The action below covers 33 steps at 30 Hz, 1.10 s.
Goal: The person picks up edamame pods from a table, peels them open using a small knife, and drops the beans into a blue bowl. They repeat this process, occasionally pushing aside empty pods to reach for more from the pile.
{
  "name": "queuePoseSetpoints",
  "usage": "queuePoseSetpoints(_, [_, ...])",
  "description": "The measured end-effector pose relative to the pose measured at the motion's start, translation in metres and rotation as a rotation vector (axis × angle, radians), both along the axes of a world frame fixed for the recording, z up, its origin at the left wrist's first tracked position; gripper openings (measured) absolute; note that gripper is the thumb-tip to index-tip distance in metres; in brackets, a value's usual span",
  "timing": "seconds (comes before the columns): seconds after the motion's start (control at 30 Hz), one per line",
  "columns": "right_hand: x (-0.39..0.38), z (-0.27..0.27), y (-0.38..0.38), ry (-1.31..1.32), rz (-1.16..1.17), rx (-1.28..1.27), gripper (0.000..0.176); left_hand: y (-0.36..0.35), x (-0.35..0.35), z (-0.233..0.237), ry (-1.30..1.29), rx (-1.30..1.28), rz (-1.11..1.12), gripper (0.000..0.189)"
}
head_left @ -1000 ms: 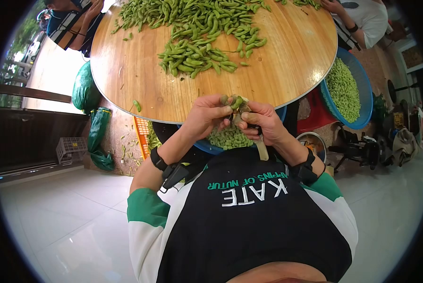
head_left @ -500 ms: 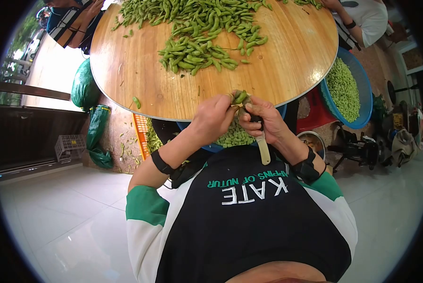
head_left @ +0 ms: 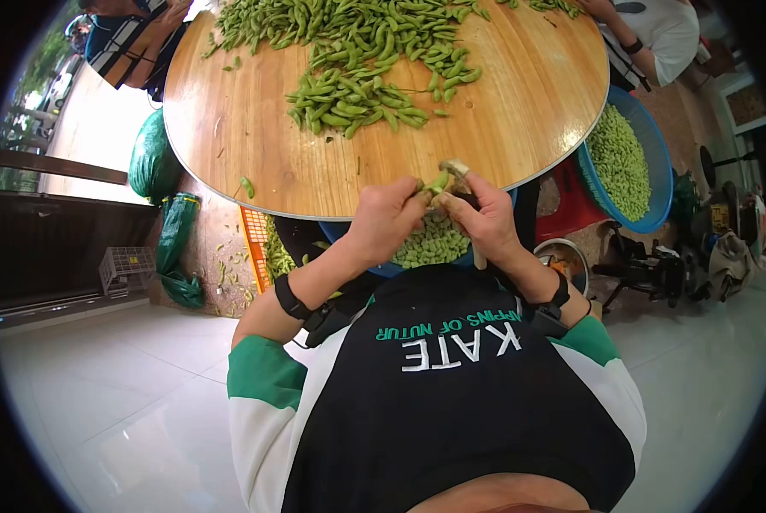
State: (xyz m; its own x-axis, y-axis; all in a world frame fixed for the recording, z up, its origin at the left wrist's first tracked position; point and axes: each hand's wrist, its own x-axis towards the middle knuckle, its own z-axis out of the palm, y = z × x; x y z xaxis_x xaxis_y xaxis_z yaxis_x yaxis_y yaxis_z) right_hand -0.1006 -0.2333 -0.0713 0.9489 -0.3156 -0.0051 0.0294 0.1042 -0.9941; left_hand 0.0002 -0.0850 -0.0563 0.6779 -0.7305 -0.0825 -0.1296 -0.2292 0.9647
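Over the table's near edge, a green bean pod (head_left: 437,182) is pinched between my two hands. My left hand (head_left: 383,221) is closed on its left end with thumb and fingers. From the other side my right hand (head_left: 488,224) grips the pod, the thumb close to my left fingertips. A pale, worn covering (head_left: 456,167) shows at the tip of my right index finger. The end of a pale handle (head_left: 480,260) sticks out below my right palm; the rest is hidden. Shelled beans (head_left: 433,244) lie in a blue basin directly beneath my hands.
Piled bean pods (head_left: 357,103) cover the far part of the round wooden table (head_left: 255,162). A blue basket (head_left: 661,192) of shelled beans stands right, an orange crate (head_left: 255,244) left. Green sacks (head_left: 152,158) rest on the floor. Two people sit across the table.
My right hand has turned and its index finger now extends up past the pod. The pale handle, earlier hanging in full view below my right hand, is now mostly hidden.
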Motion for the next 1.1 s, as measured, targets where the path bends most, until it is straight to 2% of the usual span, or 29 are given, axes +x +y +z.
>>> queuePoseSetpoints(0.03, [0.0, 0.0, -0.001, 0.003, -0.001, 0.001, 0.026, 0.001, -0.004, -0.003, -0.156, 0.016, -0.019, 0.018])
queuePoseSetpoints(0.07, [0.001, -0.001, -0.002, -0.108, -0.047, -0.314, 0.028, 0.002, -0.008, -0.004, -0.311, 0.034, -0.038, 0.017])
queuePoseSetpoints(0.1, [0.0, -0.001, -0.003, -0.22, -0.092, -0.631, 0.03, 0.003, -0.012, -0.004, -0.309, 0.034, -0.039, 0.017])
queuePoseSetpoints(0.17, [-0.002, -0.003, -0.005, -0.247, -0.074, -0.667, 0.032, 0.005, -0.018, -0.003, -0.471, 0.073, -0.058, 0.016])
queuePoseSetpoints(0.2, [-0.004, -0.005, -0.005, -0.275, -0.054, -0.7, 0.034, 0.005, -0.021, 0.002, -0.471, 0.073, -0.056, 0.016])
queuePoseSetpoints(0.43, [-0.01, -0.019, -0.008, -0.294, 0.014, -0.761, 0.027, 0.007, -0.027, 0.014, -0.289, 0.163, -0.235, 0.019])
queuePoseSetpoints(0.5, [-0.013, -0.024, -0.013, -0.16, 0.017, -0.764, 0.024, 0.017, -0.027, 0.022, -0.282, 0.172, -0.294, 0.019])
queuePoseSetpoints(0.57, [-0.012, -0.008, -0.015, -0.17, 0.055, -0.73, 0.022, 0.037, -0.02, 0.033, -0.483, 0.253, -0.39, 0.012])
queuePoseSetpoints(0.63, [-0.01, -0.004, -0.016, -0.178, 0.086, -0.69, 0.02, 0.066, -0.006, 0.052, -0.603, 0.486, -0.406, 0.005])
queuePoseSetpoints(0.7, [-0.004, -0.008, -0.014, -0.198, 0.116, -0.784, 0.022, 0.1, 0.007, 0.062, -0.749, 0.636, -0.364, 0.003])
queuePoseSetpoints(0.77, [0.005, -0.006, -0.007, -0.211, 0.111, -0.868, 0.021, 0.125, 0.02, 0.068, -0.738, 1.042, -0.355, 0.005])
queuePoseSetpoints(0.8, [0.009, -0.004, -0.005, -0.22, 0.1, -0.957, 0.02, 0.136, 0.026, 0.066, -0.744, 1.047, -0.351, 0.005])
queuePoseSetpoints(0.87, [0.013, -0.002, -0.002, -0.217, 0.128, -1.033, 0.019, 0.153, 0.036, 0.056, -0.921, 1.09, -0.218, 0.009])
queuePoseSetpoints(0.9, [0.013, 0.0, 0.0, -0.205, 0.164, -1.112, 0.018, 0.148, 0.039, 0.059, -0.924, 1.093, -0.213, 0.009])
queuePoseSetpoints(0.97, [0.013, 0.003, 0.002, -0.216, 0.229, -1.09, 0.018, 0.125, 0.049, 0.063, -1.017, 0.738, -0.117, 0.013])
queuePoseSetpoints(1.03, [0.009, -0.001, 0.003, -0.259, 0.367, -1.021, 0.026, 0.097, 0.067, 0.044, -0.827, 0.436, 0.034, 0.014])
queuePoseSetpoints(1.1, [0.005, -0.002, 0.003, -0.287, 0.39, -1.005, 0.026, 0.071, 0.083, 0.027, -0.884, 0.323, 0.087, 0.016])
